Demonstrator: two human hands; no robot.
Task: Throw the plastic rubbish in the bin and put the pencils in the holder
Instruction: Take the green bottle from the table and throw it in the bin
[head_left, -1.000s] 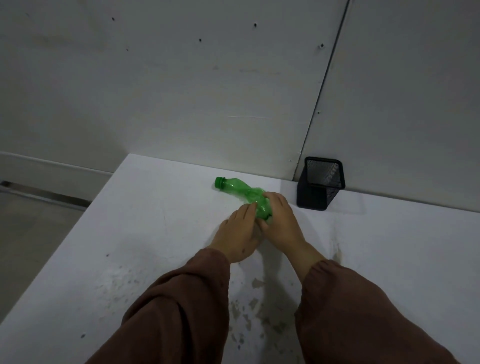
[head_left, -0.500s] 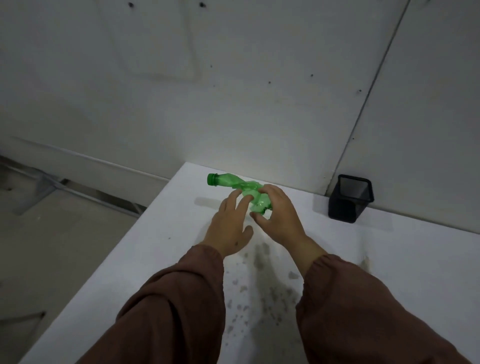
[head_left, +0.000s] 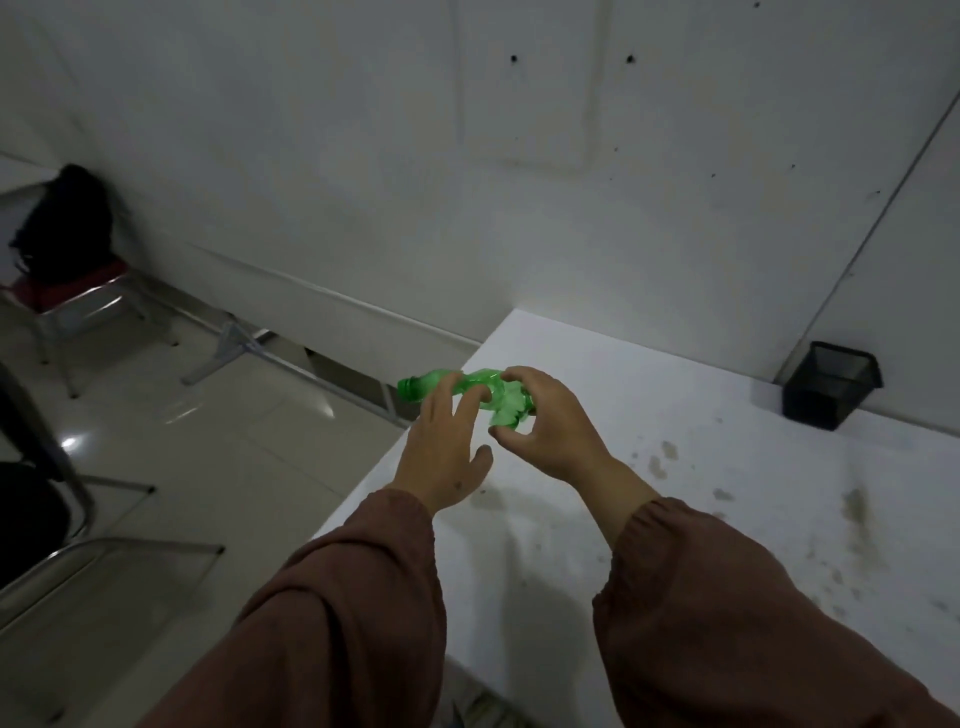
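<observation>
While the crushed green plastic bottle (head_left: 470, 388) is lifted clear of the worktop (head_left: 675, 467) over its left edge near the far-left corner, the right hand (head_left: 550, 423) does the carrying: its grip is clenched around the crumpled base end, fingers curled over the top and thumb under. Bottle lies roughly level, neck and open mouth pointing left past the edge toward the floor (head_left: 234, 457), so most of the body sticks out left of the right-hand grip. Left hand (head_left: 441, 452) is released, fingers spread, fingertips at or just touching the bottle's mid section from the near side; cannot tell if there is real contact, looks like steadying or letting go, not holding. Held this way probably because the squashed base gives the easiest pinch and the bottle is being taken off the worktop toward a bin, which is not in view. Black mesh holder (head_left: 831, 384) stands at the far edge against the wall (head_left: 519, 182), well apart to the right, looks empty; no pencils in view. A chair with a red seat (head_left: 67, 291) and a dark bag sits far left on the floor. Judgement: rubbish step in hand, pencil step not yet begun.
</observation>
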